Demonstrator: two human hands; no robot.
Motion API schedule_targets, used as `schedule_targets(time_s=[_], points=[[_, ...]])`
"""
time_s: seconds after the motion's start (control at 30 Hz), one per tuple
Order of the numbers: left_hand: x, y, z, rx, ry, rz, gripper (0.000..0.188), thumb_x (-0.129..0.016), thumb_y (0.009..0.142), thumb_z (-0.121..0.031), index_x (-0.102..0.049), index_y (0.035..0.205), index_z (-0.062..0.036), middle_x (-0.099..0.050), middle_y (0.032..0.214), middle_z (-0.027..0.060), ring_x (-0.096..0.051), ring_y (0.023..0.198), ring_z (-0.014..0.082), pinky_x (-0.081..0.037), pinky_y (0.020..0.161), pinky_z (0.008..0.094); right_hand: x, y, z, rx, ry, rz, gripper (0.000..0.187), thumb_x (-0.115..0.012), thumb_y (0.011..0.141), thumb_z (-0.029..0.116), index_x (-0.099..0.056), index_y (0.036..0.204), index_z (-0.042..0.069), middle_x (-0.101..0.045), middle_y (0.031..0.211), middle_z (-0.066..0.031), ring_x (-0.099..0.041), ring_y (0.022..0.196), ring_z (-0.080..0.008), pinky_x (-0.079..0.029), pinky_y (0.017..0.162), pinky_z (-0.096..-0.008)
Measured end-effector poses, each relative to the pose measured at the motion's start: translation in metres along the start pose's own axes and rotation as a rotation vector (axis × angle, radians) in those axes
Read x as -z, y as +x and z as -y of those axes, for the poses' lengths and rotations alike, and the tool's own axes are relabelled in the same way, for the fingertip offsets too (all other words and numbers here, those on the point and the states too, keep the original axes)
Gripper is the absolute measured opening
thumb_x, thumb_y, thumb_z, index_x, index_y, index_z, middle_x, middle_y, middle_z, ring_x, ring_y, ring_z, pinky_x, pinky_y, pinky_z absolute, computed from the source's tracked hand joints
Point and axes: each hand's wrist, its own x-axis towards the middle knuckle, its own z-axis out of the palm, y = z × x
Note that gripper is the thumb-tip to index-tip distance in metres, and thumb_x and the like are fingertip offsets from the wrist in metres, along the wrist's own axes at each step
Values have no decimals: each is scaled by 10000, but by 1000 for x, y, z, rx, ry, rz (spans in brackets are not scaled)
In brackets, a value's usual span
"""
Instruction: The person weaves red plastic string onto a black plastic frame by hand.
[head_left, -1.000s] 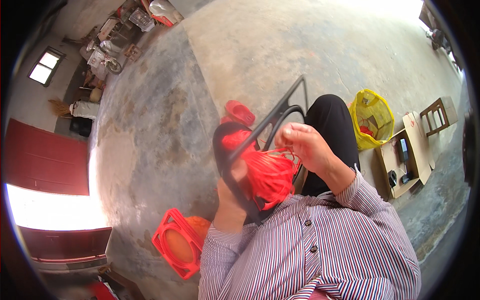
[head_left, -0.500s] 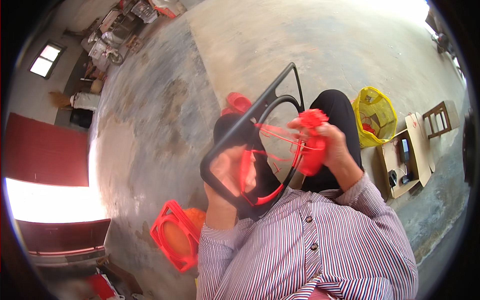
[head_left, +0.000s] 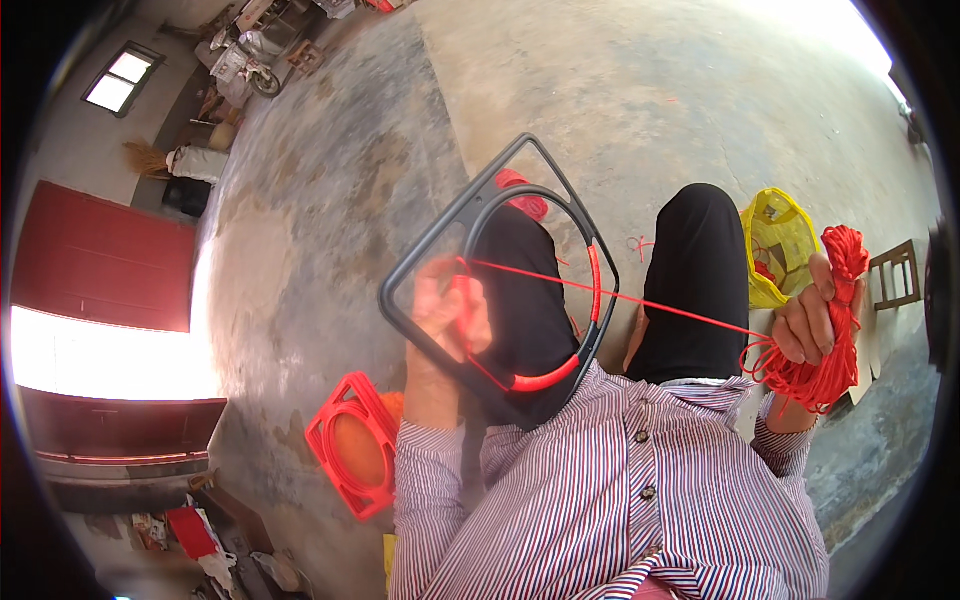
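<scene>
Fingers (head_left: 822, 275) of my right hand (head_left: 803, 325) curl firmly around a red cord hank (head_left: 812, 378); my left hand (head_left: 437, 310), blurred, meets the square black frame (head_left: 420, 248) over my left thigh (head_left: 525, 290), and I cannot tell whether it pinches. A taut strand (head_left: 680, 313) runs between them, crossing the partly red-wrapped inner ring (head_left: 533, 190).

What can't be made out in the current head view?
All in the head view:
- The left hand is motion-blurred, so its exact finger placement on the black frame is unclear.
- Part of the right hand is hidden by the red cord bundle.
- The yellow basket is partly covered by the right hand.
- Clutter at lower left is too small and dim to identify.
</scene>
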Motion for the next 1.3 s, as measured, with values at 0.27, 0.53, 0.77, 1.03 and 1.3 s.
schedule_targets(time_s=[0.27, 0.53, 0.77, 1.03, 1.3], points=[[10, -3, 0, -11, -18, 5, 363, -637, 892, -134, -483, 1220, -114, -557, 892, 143, -534, 545, 164, -415, 390, 273, 17, -11, -17, -48, -131, -351, 355, -332, 1029, 420, -444, 998, 85, -387, 469, 18, -327, 346, -80, -337, 387, -257], [-25, 1, 13, 30, 24, 31, 398, -590, 927, -280, -544, 1165, 35, -604, 970, 153, -591, 696, 187, -464, 456, 275, 6, 41, -96, -396, -189, -347, 398, -593, 898, 154, -489, 1259, 24, -590, 943, -62, -582, 790, -110, -487, 694, -251], [-82, -10, 39, 44, 34, -12, 448, -601, 898, -216, -482, 1272, 0, -572, 1198, 117, -580, 1082, 248, -471, 951, 369, -48, 88, -137, -307, -1020, -23, 236, -677, 865, 136, -580, 1028, -4, -627, 833, -16, -579, 778, -66, -478, 683, -241], [-80, -5, 37, 315, -340, 65, 467, -507, 968, -192, -402, 1379, 4, -539, 1296, 131, -553, 1171, 247, -442, 1013, 394, 10, 70, -161, -566, -8, -329, 299, -603, 908, 217, -630, 1129, 18, -663, 1022, -97, -637, 917, -190, -487, 873, -309], [-72, -14, 23, 245, -49, 265, 788, -344, 928, -642, -496, 1263, 54, -582, 1052, 199, -567, 700, 247, -392, 476, 327, 34, 82, -155, -301, -107, -446, 253, -661, 828, 193, -633, 1029, 41, -656, 1027, -62, -598, 963, -169, -441, 907, -319]])
